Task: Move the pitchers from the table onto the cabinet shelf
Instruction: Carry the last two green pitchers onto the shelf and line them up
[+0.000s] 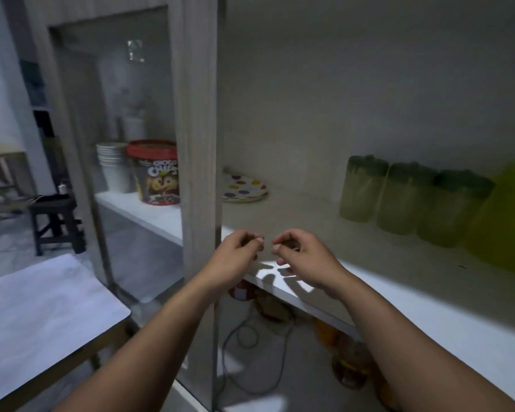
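Three pale green pitchers with dark green lids [361,188] [405,199] [452,209] stand in a row at the back right of the cabinet shelf [428,310]. A larger yellow-green pitcher [506,221] stands blurred at the right edge. My left hand [238,254] and my right hand [301,254] hover close together over the shelf's front edge. Both have curled fingers and hold nothing. The white table [42,316] at lower left carries no pitcher in view.
An open glass cabinet door [125,162] with a wooden frame [197,144] stands left of my hands. Behind it sit stacked white cups [113,165] and a cereal tub [158,173]. A dotted plate [244,188] lies on the shelf. Cables [250,352] lie below; a dark stool [54,221] at left.
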